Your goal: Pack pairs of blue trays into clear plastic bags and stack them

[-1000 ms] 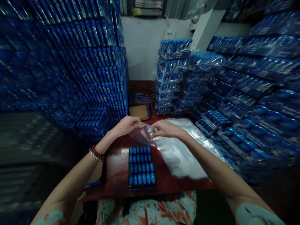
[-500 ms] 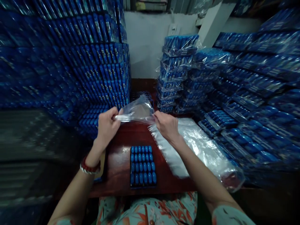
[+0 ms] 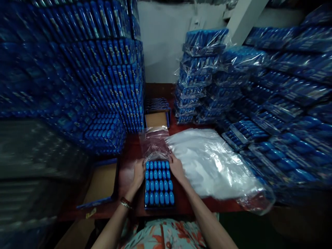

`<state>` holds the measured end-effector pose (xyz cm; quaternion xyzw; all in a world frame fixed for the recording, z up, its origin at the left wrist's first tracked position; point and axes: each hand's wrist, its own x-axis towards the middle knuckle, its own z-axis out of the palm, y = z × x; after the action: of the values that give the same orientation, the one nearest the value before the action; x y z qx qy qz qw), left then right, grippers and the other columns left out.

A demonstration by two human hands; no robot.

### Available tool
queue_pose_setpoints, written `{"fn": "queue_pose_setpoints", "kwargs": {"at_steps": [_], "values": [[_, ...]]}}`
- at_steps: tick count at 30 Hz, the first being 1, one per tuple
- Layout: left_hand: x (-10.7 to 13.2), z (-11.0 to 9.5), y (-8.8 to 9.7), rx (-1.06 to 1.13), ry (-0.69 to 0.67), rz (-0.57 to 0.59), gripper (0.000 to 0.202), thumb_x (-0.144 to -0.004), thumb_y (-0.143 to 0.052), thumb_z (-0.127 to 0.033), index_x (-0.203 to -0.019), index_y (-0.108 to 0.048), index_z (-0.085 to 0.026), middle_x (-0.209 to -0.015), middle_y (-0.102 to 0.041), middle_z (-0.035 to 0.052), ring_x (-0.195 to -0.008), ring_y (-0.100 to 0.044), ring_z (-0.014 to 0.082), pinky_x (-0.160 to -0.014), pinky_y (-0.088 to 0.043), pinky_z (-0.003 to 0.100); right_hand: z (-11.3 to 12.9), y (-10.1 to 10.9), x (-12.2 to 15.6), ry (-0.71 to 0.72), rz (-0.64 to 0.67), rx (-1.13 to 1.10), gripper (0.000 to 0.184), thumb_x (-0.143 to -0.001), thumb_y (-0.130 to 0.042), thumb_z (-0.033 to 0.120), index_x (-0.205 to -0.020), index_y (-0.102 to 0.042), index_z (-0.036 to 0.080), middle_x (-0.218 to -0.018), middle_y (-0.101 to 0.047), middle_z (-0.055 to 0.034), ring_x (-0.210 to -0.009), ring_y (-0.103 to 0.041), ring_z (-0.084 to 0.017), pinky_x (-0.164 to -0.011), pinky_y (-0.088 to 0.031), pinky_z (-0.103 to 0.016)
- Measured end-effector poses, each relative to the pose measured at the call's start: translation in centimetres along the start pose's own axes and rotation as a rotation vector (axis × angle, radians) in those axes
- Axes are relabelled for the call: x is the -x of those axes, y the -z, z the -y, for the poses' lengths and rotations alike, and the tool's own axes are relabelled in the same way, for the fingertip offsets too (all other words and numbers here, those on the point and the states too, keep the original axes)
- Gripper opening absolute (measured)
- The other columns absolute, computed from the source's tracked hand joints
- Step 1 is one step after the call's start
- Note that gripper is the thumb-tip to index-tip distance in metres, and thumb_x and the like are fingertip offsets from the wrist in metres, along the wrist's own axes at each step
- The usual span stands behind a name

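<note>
A tray of blue rounded-top items (image 3: pixel 159 183), set in several rows, lies on the dark red table in front of me. At its far end a clear plastic bag (image 3: pixel 155 143) stretches flat away from me, its near edge at the far row. My left hand (image 3: pixel 139 172) is at the tray's far left corner, fingers closed on the bag's edge. On the opposite corner my right hand (image 3: pixel 176 167) pinches the other side of the bag. The fingertips of both hands are partly hidden by the bag and tray.
A pile of clear plastic bags (image 3: pixel 207 162) lies to the right. Open shallow boxes stand at left (image 3: pixel 102 181) and behind the bag (image 3: pixel 157 119). Tall stacks of blue packs (image 3: pixel 111 69) rise on the left; plastic-wrapped stacks (image 3: pixel 195 72) stand at back right.
Both hands have come down and toward me with the plastic bag, from above the table to the tray's far end. The bag now lies flatter, its edge at the tray.
</note>
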<state>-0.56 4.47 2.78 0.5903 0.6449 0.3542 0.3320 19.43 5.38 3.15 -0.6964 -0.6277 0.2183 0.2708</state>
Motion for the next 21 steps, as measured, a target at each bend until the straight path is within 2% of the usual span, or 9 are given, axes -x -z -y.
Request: {"fn": "queue_pose_setpoints", "kwargs": {"at_steps": [2, 5, 7, 10, 12, 15, 18, 21], "values": [[1.2, 0.2, -0.6, 0.025, -0.015, 0.02, 0.023, -0.079, -0.04, -0.027, -0.08, -0.06, -0.015, -0.085, -0.068, 0.0077, -0.076, -0.058, 0.019, -0.074, -0.046, 0.032, -0.1, -0.5, 1.0, 0.014, 0.002, -0.031, 0.03, -0.091, -0.029, 0.03, -0.08, -0.055, 0.02, -0.08, -0.063, -0.0052, -0.077, -0.057, -0.019, -0.069, -0.04, -0.027], [3.3, 0.8, -1.2, 0.121, 0.012, -0.028, 0.026, -0.08, -0.039, -0.033, -0.08, -0.059, -0.015, -0.085, -0.066, 0.0076, -0.078, -0.057, 0.0204, -0.076, -0.046, 0.035, -0.2, -0.9, 3.3, 0.009, -0.051, -0.154, 0.033, -0.092, -0.026, 0.038, -0.071, -0.046, 0.022, -0.071, -0.055, -0.0015, -0.07, -0.051, -0.017, -0.066, -0.04, -0.027], [4.7, 1.0, -1.5, 0.196, 0.034, -0.067, 0.028, -0.081, -0.039, -0.038, -0.083, -0.057, -0.016, -0.089, -0.065, 0.0076, -0.083, -0.057, 0.0205, -0.079, -0.046, 0.034, -0.1, -0.9, 4.8, -0.009, -0.098, -0.283, 0.034, -0.092, -0.025, 0.042, -0.07, -0.042, 0.022, -0.067, -0.049, 0.0007, -0.066, -0.047, -0.016, -0.064, -0.039, -0.026], [5.8, 0.8, -1.4, 0.275, 0.065, -0.084, 0.03, -0.083, -0.037, -0.041, -0.09, -0.054, -0.017, -0.091, -0.062, 0.0067, -0.085, -0.057, 0.0193, -0.079, -0.046, 0.031, 0.2, -0.5, 5.8, -0.013, -0.118, -0.396, 0.031, -0.092, -0.026, 0.042, -0.074, -0.042, 0.023, -0.07, -0.048, 0.0005, -0.068, -0.046, -0.016, -0.066, -0.039, -0.027], [5.8, 0.4, -1.3, 0.327, 0.095, -0.095, 0.03, -0.084, -0.036, -0.043, -0.089, -0.052, -0.018, -0.088, -0.061, 0.0056, -0.084, -0.056, 0.0187, -0.078, -0.046, 0.03, 0.2, -0.3, 5.5, 0.004, -0.108, -0.421, 0.027, -0.09, -0.028, 0.041, -0.077, -0.043, 0.023, -0.073, -0.05, -0.0005, -0.071, -0.047, -0.017, -0.067, -0.04, -0.028], [5.1, 0.7, -1.3, 0.384, 0.151, -0.076, 0.032, -0.083, -0.036, -0.048, -0.08, -0.049, -0.019, -0.078, -0.058, 0.0029, -0.076, -0.055, 0.0167, -0.071, -0.046, 0.028, -0.4, -0.7, 4.2, -0.093, -0.071, -0.463, 0.023, -0.085, -0.028, 0.041, -0.078, -0.041, 0.023, -0.065, -0.047, 0.0006, -0.062, -0.047, -0.017, -0.058, -0.041, -0.028], [4.4, 2.0, -1.8, 0.393, 0.219, -0.035, 0.033, -0.077, -0.041, -0.052, -0.071, -0.044, -0.02, -0.065, -0.052, -0.0012, -0.062, -0.05, 0.0134, -0.059, -0.044, 0.025, -1.5, -1.3, 3.6, -0.191, -0.045, -0.478, 0.021, -0.081, -0.028, 0.041, -0.076, -0.038, 0.024, -0.058, -0.042, 0.0026, -0.053, -0.044, -0.016, -0.049, -0.038, -0.026], [4.6, 3.4, -2.3, 0.35, 0.232, -0.016, 0.028, -0.068, -0.049, -0.047, -0.066, -0.043, -0.019, -0.059, -0.049, -0.0036, -0.058, -0.048, 0.0119, -0.055, -0.04, 0.023, -2.3, -1.2, 4.4, -0.183, -0.047, -0.468, 0.018, -0.078, -0.034, 0.041, -0.078, -0.039, 0.023, -0.06, -0.046, 0.0024, -0.054, -0.046, -0.015, -0.049, -0.039, -0.025]]}}
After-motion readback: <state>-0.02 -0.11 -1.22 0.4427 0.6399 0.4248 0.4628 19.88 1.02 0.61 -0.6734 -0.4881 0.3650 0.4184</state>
